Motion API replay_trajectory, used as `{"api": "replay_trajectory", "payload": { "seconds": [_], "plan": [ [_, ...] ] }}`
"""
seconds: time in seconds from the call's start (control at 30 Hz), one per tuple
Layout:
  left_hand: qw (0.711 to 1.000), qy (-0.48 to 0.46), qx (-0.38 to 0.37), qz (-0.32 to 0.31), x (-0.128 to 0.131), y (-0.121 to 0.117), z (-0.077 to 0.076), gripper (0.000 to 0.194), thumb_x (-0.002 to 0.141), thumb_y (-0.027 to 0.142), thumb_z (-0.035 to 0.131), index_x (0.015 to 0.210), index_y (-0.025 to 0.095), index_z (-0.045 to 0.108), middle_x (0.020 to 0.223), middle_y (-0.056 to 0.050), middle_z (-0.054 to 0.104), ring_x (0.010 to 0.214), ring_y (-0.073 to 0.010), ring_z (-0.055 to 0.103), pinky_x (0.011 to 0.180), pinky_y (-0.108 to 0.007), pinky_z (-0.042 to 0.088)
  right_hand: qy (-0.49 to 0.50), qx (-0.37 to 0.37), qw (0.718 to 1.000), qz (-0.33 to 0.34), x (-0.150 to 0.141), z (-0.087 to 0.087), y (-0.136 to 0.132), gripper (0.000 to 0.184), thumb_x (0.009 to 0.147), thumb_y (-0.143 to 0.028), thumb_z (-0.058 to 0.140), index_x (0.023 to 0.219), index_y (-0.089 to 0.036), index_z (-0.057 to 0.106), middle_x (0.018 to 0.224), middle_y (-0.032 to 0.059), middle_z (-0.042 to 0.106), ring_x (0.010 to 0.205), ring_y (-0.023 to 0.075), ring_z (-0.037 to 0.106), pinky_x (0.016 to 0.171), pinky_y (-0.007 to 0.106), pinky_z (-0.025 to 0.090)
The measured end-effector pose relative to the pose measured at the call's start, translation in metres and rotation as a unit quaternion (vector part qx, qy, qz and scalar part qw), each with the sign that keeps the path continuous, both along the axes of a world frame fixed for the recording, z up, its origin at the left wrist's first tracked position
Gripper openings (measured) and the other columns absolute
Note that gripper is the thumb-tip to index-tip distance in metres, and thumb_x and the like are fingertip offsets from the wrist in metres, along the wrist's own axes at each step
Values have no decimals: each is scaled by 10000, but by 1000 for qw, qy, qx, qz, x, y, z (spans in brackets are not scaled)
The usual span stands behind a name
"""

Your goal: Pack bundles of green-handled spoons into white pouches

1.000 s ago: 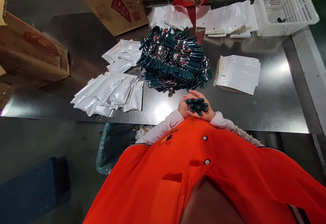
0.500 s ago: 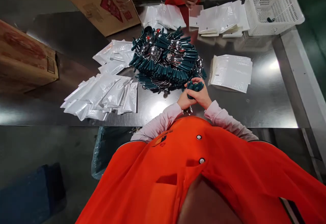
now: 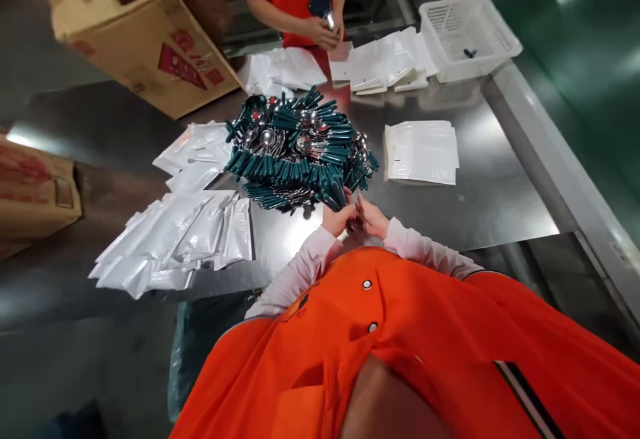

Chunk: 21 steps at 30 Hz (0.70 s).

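1. Left hand (image 3: 340, 219): fingers wrapped around a cutlery bundle (image 3: 331, 190), its handles toward 11 o'clock.
2. Right hand (image 3: 373, 216): fingers at the bundle's near end; whether gripping, I cannot tell.
3. Cutlery pile (image 3: 295, 148): 11 o'clock, close beyond the bundle.
4. Likely step: evening the bundle; the next move calls for a snug hold.

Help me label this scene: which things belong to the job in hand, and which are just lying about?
Apparently in the job:
left hand and right hand
held green-handled cutlery bundle
green-handled cutlery pile
white plastic pouches, probably

Seemingly lying about:
printed cardboard box
white plastic basket
dark plastic bag
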State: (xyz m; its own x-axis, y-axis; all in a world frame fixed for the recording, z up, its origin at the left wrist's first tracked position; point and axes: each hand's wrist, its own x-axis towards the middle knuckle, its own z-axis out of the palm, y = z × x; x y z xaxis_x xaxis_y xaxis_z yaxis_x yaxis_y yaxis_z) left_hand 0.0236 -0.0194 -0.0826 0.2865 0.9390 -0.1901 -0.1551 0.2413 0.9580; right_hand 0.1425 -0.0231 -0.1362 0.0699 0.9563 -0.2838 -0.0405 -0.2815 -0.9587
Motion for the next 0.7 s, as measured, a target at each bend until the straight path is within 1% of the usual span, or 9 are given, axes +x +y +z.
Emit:
{"api": "replay_trajectory", "payload": {
  "seconds": [0.1,0.17,0.23,0.33,0.43,0.5,0.57,0.63,0.7],
  "plan": [
    [998,52,16,-16,-15,-3,-7,326,604,320,662,878,221,515,573,86,471,470,-94,437,529,-278,457,-123,-20,989,-83,54,-4,43,331,925,-454,555,1043,-172,682,878,81,738,874,233,682,886,405,554],
    [990,131,46,-33,-25,-5,-11,266,581,251,658,813,216,534,579,61,503,521,-118,486,571,-294,480,-302,-25,944,-132,98,-6,74,314,947,-285,470,1136,-152,683,1090,140,737,1050,246,651,1014,401,489],
    [976,200,57,-58,-29,-7,-15,219,572,213,665,756,214,546,583,39,532,575,-151,545,607,-318,505,-434,-56,892,-112,132,-13,99,396,937,-157,421,1263,-91,636,1311,206,655,1236,267,575,1099,394,407],
    [964,247,46,-91,-32,-12,-23,180,599,197,682,753,214,590,649,3,614,720,-224,658,725,-397,573,-522,-150,840,-23,155,-29,113,444,926,-167,505,1332,6,559,1390,278,573,1312,310,522,1099,382,379],
    [966,240,39,-88,-37,-19,-35,333,631,193,699,961,222,661,905,-55,742,963,-289,714,899,-486,586,-537,-204,819,8,160,-44,106,519,886,-219,625,1309,65,527,1332,322,579,1269,343,552,1033,372,411],
    [967,235,37,-89,-44,-24,-40,491,646,177,693,1132,225,638,1110,-85,750,1099,-300,699,990,-504,562,-555,-213,804,23,160,-51,93,494,880,-177,613,1305,56,519,1312,314,588,1246,339,573,997,361,422],
    [956,264,42,-117,-50,-27,-41,583,659,149,683,1232,215,595,1220,-101,725,1165,-295,681,1040,-483,539,-575,-216,787,53,156,-56,75,439,883,-140,572,1291,17,537,1287,288,613,1212,333,602,966,364,435],
    [923,344,51,-164,-50,-28,-39,606,694,152,693,1285,198,561,1227,-117,719,1157,-296,684,1028,-451,540,-585,-198,781,92,143,-62,51,400,896,-150,539,1278,-32,567,1249,260,646,1165,332,633,939,378,451],
    [873,436,54,-211,-43,-25,-39,586,741,191,711,1303,179,545,1184,-136,726,1112,-315,698,979,-438,550,-585,-162,783,136,120,-67,24,383,925,-188,506,1283,-81,588,1223,234,673,1118,327,658,923,389,464]
  ]
}}
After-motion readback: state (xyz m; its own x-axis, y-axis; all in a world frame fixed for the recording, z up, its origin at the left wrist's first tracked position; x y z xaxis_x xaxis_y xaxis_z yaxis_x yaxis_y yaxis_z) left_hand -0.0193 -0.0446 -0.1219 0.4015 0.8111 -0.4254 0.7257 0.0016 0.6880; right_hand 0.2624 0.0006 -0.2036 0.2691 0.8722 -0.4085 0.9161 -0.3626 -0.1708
